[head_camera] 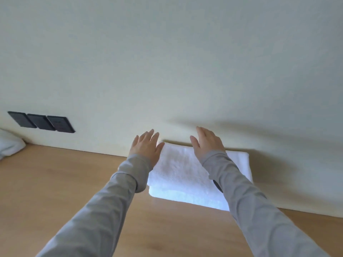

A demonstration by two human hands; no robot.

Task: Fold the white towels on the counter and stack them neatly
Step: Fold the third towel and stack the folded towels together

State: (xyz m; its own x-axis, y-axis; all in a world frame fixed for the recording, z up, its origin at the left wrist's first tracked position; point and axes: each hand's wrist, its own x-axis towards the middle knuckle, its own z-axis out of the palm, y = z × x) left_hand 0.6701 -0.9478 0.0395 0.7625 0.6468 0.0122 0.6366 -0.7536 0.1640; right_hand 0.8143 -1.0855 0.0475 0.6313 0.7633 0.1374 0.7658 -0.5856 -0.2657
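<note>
A stack of folded white towels (181,173) lies on the wooden counter (65,182), pushed up against the cream wall. My left hand (146,145) is at the stack's far left corner with straight, spread fingers. My right hand (207,143) is over the far edge of the top towel, fingers straight and together. Both hands hold nothing. Whether the palms touch the towel or hover just above it I cannot tell. Grey sleeves cover both forearms and hide part of the stack's right side.
Another white towel (9,143) lies bunched at the far left edge of the counter, against the wall. Three dark socket plates (41,122) sit low on the wall above it. Bare wood runs between the two towels and toward me.
</note>
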